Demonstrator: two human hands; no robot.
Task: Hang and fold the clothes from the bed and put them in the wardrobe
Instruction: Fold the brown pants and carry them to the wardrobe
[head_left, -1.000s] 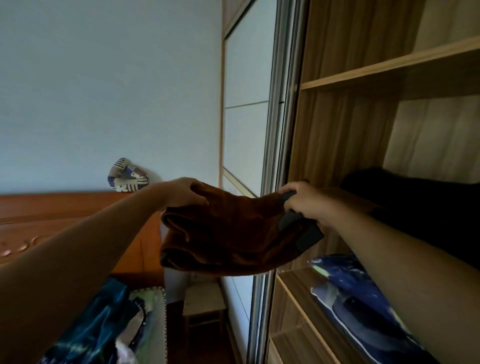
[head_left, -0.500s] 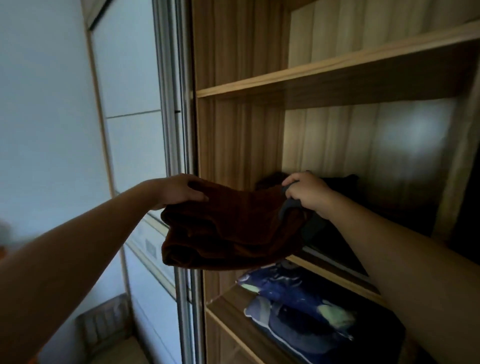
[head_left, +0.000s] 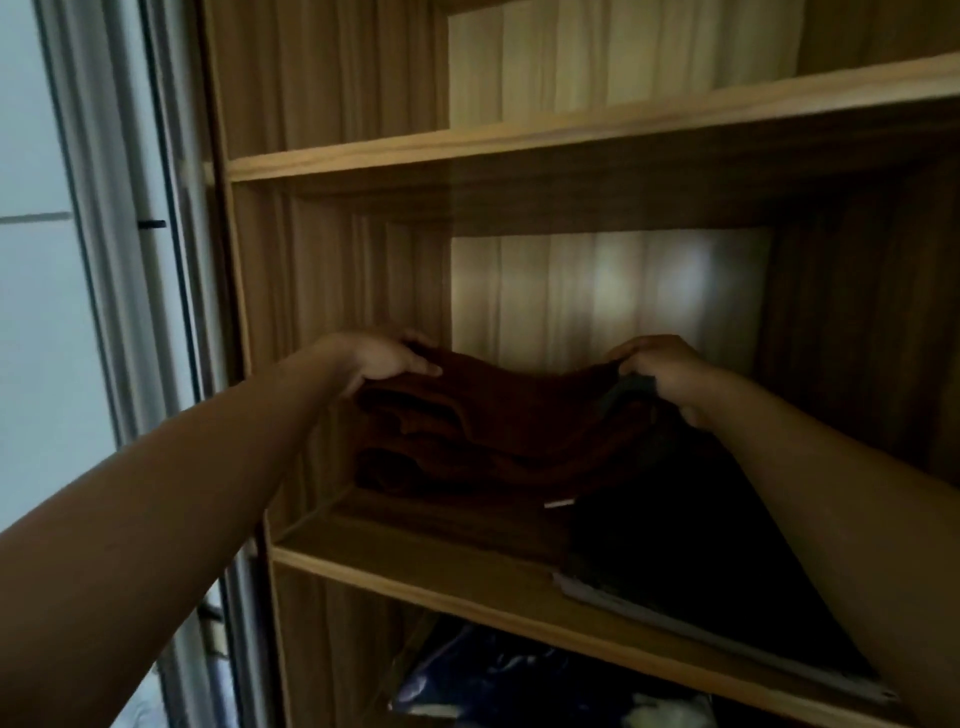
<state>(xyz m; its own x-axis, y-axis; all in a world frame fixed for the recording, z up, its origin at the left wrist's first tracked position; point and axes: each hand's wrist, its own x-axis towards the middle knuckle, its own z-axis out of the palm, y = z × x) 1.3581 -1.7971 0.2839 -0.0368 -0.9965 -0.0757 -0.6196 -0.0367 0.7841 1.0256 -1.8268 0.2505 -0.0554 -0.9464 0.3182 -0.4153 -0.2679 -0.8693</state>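
The folded brown garment (head_left: 493, 431) is gripped at both upper ends, the left hand (head_left: 384, 358) curled over one side and the right hand (head_left: 660, 369) pinching the other, so the folds are held together and nothing is spilled. It is carried inside the wardrobe (head_left: 332, 156), low over the left part of the middle shelf (head_left: 441, 566); whether the board is touched cannot be told. The spot just beside the dark pile (head_left: 701, 545) is evidently aimed for, so both stacks can sit side by side. Blue patterned fabric (head_left: 493, 675) is seen one shelf down.
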